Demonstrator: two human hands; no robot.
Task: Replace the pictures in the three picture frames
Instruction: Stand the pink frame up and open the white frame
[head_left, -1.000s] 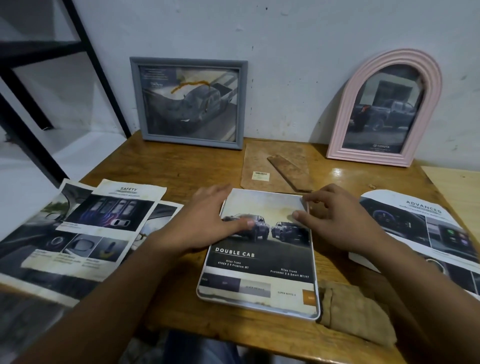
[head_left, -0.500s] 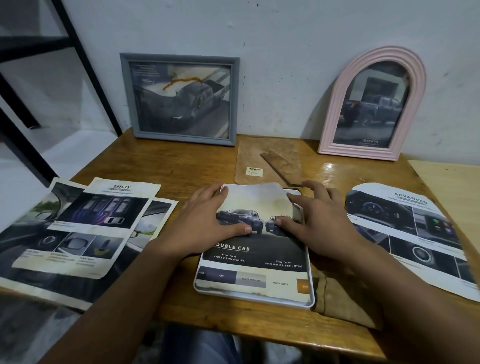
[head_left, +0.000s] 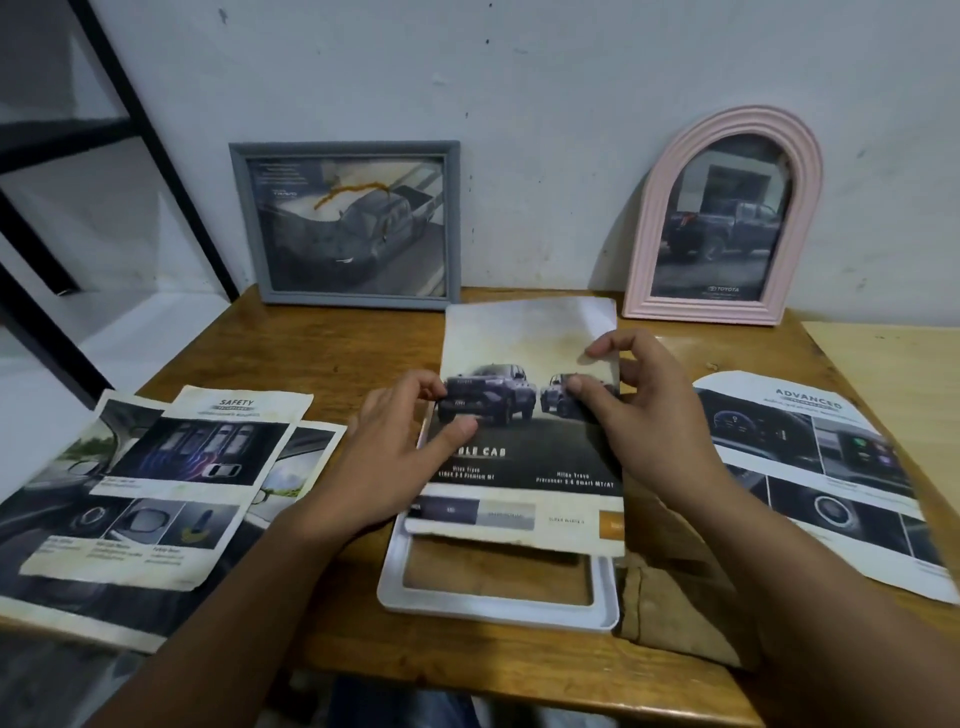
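White picture frame (head_left: 498, 605) lies flat at the near edge of the wooden table (head_left: 332, 364), roughly centred. Its opening shows bare wood in the near half. A brown backing board (head_left: 675, 618) lies just beside the frame on its right, at the near edge.

Above the frame's far half, both hands hold the truck picture (head_left: 524, 431), a printed sheet marked "CAB" with two pickups. The sheet's near edge overlaps the frame; whether it touches the frame cannot be told. Left hand (head_left: 400, 452) pinches the sheet's left edge, thumb on the printed face and fingers curled behind. Right hand (head_left: 644, 410) pinches the sheet's right edge, thumb and forefinger on the printed face.

Toward the left edge of the table lies a pile of loose prints. The top one is the "SAFETY" sheet (head_left: 171, 478), and it overlaps larger sheets beneath. Near the right edge lies the arch-cut "ADVANCED" sheet (head_left: 831, 467), flat and well apart from the white frame.

At the far edge, two frames lean against the wall (head_left: 519, 78). The grey rectangular frame (head_left: 347, 223) stands left of centre and holds a pickup picture. The pink arched frame (head_left: 727, 218) stands right of centre and holds a dark pickup picture with Toyota lettering. A black metal rack (head_left: 104, 130) stands beyond the table's far left corner.
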